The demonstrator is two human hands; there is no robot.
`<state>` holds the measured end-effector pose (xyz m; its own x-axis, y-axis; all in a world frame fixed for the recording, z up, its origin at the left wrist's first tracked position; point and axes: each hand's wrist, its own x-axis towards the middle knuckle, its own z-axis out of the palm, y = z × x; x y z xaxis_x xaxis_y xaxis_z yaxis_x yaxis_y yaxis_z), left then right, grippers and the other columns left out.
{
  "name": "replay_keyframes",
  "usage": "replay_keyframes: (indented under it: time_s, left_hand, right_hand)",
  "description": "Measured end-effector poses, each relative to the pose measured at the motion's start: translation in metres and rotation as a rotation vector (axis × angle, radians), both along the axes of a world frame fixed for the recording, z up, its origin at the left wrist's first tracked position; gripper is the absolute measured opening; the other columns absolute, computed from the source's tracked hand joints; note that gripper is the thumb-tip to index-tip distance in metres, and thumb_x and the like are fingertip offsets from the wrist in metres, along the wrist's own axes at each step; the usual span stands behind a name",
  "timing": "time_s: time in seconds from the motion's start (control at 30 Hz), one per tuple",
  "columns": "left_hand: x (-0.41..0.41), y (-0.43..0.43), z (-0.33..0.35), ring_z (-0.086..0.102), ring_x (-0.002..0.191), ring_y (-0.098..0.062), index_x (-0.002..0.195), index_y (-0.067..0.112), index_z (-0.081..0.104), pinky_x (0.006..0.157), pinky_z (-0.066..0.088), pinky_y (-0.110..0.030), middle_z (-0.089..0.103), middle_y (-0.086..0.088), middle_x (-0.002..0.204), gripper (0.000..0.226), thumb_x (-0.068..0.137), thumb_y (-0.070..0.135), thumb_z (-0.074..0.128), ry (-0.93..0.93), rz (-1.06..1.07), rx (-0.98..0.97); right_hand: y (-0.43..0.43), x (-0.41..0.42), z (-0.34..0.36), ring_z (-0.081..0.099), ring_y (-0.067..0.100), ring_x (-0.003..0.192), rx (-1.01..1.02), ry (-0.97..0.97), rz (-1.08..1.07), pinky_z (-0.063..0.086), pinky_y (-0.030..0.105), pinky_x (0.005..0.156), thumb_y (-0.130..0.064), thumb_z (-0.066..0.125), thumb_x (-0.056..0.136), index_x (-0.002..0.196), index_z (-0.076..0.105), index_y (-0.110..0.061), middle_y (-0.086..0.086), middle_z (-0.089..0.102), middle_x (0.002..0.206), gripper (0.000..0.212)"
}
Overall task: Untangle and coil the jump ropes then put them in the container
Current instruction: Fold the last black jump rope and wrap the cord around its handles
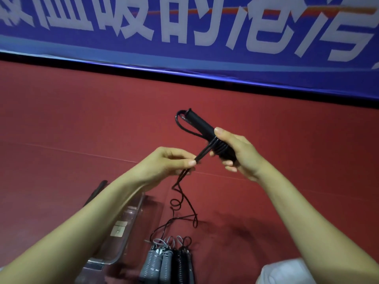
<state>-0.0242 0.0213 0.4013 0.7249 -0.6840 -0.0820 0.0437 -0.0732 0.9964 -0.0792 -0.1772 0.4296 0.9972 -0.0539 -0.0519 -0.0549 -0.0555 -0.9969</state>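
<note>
Tightly, right hand (241, 153) grips cylindrical handle (198, 121) wrapped in thin cord (218, 146).

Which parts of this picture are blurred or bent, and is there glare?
Head view: banner letters are smeared and its lower edge bows, wide-lens distortion; the right hand and rope look sharp; pale glare on the clear container.
</note>
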Motion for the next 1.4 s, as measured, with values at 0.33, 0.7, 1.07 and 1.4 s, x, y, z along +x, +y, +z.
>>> replay_keyframes:
  time_s: [0.33, 0.7, 1.07, 1.4]
  left_hand:
    - [-0.016, -0.014, -0.006, 0.03, 0.045, -0.009, 0.089, 0.008, 0.05, 0.048, 0.023, -0.021, 0.048, 0.006, 0.053, 0.021, 0.097, 0.028, 0.046, -0.159, 0.005, -0.116]
    - [0.016, 0.007, -0.014, 0.056, 0.073, -0.001, 0.089, 0.013, 0.073, 0.078, 0.045, -0.02, 0.067, 0.012, 0.076, 0.01, 0.085, 0.018, 0.065, -0.337, 0.128, 0.003]
    - [0.005, -0.008, -0.012, 0.06, 0.063, -0.002, 0.096, 0.013, 0.071, 0.064, 0.048, -0.018, 0.073, 0.0, 0.08, 0.016, 0.08, 0.011, 0.076, -0.438, 0.05, 0.285]
    - [-0.005, -0.017, -0.013, 0.05, 0.062, -0.005, 0.105, 0.009, 0.068, 0.069, 0.05, -0.023, 0.063, 0.009, 0.071, 0.018, 0.098, 0.016, 0.053, 0.182, 0.09, 0.013]
  right_hand:
    - [0.0, 0.006, 0.002, 0.03, 0.009, 0.033, 0.252, 0.002, 0.006, 0.02, 0.013, 0.032, -0.059, 0.049, 0.082, 0.105, 0.06, 0.001, 0.007, 0.058, 0.067, 0.066]
    - [-0.005, -0.007, -0.002, 0.04, 0.006, 0.033, 0.354, 0.363, 0.631, 0.028, 0.012, 0.027, -0.062, 0.063, 0.076, 0.116, 0.055, -0.011, 0.011, 0.06, 0.07, 0.065]
    - [0.023, -0.009, -0.028, 0.062, 0.031, 0.101, -1.305, 0.314, 0.222, 0.048, 0.036, 0.083, -0.062, 0.05, 0.087, 0.132, 0.043, -0.035, 0.005, 0.064, 0.112, 0.053]
    - [-0.01, 0.0, -0.023, 0.063, 0.033, 0.091, -1.351, -0.264, -0.367, 0.046, 0.037, 0.075, -0.057, 0.048, 0.092, 0.146, 0.033, -0.04, 0.004, 0.055, 0.108, 0.059]
